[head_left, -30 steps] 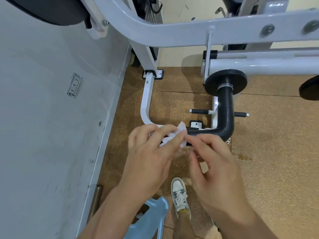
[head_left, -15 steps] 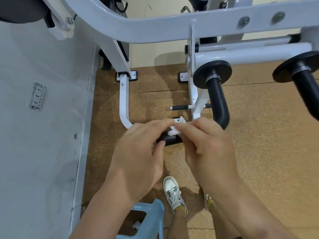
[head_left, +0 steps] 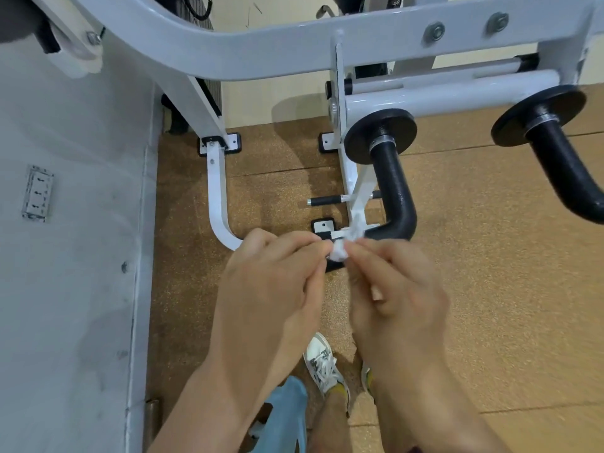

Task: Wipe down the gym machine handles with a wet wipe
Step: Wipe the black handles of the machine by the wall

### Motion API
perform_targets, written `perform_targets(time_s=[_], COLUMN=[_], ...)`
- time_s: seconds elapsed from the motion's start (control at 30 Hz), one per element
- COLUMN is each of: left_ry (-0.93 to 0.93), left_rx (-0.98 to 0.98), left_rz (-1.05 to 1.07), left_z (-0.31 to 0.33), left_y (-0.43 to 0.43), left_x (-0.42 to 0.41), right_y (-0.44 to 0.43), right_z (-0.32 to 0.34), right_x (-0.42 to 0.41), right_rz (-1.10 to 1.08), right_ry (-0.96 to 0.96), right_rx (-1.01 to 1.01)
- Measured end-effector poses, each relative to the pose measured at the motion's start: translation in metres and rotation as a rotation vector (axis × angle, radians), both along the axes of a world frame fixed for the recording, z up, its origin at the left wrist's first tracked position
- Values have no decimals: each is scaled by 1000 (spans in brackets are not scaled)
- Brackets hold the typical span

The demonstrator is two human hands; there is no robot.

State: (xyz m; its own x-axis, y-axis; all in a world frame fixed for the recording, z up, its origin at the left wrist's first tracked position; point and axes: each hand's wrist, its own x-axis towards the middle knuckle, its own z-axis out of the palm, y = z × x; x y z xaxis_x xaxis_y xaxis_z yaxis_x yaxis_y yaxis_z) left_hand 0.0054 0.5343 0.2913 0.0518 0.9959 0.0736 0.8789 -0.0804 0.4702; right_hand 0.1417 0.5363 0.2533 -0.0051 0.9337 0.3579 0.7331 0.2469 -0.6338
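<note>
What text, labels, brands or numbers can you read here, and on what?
No readable text anywhere.
White machine frame, black handles: no label or number shows.
Wet wipe: plain white.
Wall outlet: slots only, no print.
Sneaker: grey markings, too blurred to read.

White wipe [head_left: 340,250], black handle [head_left: 394,191], white frame [head_left: 261,50], tan floor [head_left: 490,256]
</note>
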Motion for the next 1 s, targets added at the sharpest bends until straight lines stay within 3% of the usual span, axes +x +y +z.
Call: perform_targets(time_s=[0.1,0.33,0.5,0.73,0.9,1.0], left_ry=[11,-42,72,-90,-27,-24], left_rx=[7,17,55,-74,-107,-108], left_rz=[8,-102,-121,-23,-1,-44], left_z=[-2,-2,-8,-7,-1,0], left_y=[2,9,12,30,24,26], left_x=[5,28,38,25,26,28], right_y=[3,9,-1,4,24,14], right_z=[-5,-5,-4,1,-3,-1], right_x=[7,23,21,9,25,22], right_rz=[74,-74,-67,-33,-200,-114], right_ry=[40,84,112,155,201,185], right_rx=[19,-29,-131,-183,-144,-146])
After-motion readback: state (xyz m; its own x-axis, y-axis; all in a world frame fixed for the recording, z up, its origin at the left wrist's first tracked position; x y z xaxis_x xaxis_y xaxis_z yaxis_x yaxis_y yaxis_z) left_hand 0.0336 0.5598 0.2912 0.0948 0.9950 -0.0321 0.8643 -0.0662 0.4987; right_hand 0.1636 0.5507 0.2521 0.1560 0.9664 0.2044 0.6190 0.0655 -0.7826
